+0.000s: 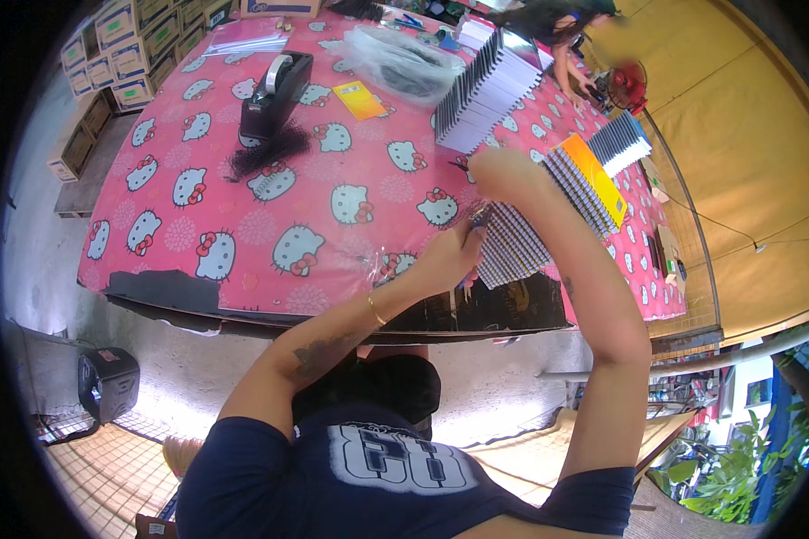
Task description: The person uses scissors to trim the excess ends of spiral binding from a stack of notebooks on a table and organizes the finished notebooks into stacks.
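My left hand (pixel 452 259) is closed at the near left side of a stack of coil-bound notebooks (pixel 515 251). Something small and dark pokes out by its thumb, too small to name. Above it, my right hand (pixel 502 173) is curled into a grip beside the same stack, its forearm crossing over the notebooks. A thin dark tip (pixel 460 164) sticks out to the left of that fist; the rest of what it holds is hidden by the fingers. One yellow-orange notebook cover (pixel 591 171) shows at the stack's far right end.
A tall stack of white-paged bound books (pixel 485 94) stands beyond my hands. To the left lie a black tape dispenser (pixel 279 94), loose black plastic coils (pixel 270 153), a yellow card (pixel 359 100) and a clear plastic bag (pixel 400 67). Another person's arm (pixel 562 72) reaches in at far right.
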The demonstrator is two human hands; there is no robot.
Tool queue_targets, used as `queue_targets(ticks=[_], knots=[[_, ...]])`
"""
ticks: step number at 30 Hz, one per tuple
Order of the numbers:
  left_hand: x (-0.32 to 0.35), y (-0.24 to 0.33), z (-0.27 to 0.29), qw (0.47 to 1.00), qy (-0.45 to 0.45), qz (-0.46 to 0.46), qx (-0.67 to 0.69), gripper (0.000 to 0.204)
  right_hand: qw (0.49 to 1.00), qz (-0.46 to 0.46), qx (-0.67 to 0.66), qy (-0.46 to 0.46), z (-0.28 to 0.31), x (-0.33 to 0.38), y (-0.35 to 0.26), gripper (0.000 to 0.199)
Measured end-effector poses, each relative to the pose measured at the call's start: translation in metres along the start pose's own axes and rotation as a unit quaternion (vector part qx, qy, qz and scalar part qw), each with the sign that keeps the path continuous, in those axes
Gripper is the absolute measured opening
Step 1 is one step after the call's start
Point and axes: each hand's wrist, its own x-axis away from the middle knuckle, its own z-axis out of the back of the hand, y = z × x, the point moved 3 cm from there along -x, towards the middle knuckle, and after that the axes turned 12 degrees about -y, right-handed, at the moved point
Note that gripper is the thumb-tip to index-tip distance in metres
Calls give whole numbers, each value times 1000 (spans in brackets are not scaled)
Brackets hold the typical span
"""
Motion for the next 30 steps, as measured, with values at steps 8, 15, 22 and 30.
queue_targets(ticks=[8,15,22,30], knots=[[0,-9,8,999,37,-24,4,31,1000,-3,-5,10,12,4,-17,17],[5,-4,2,999,6,29,13,33,1000,2,11,3,3,2,-10,17],[-4,-27,7,1000,16,-11,-4,32,1000,14,1,-13,4,-6,-12,21],[2,-19,2,999,3,36,-10,31,999,2,8,-35,-4,-8,-13,21]])
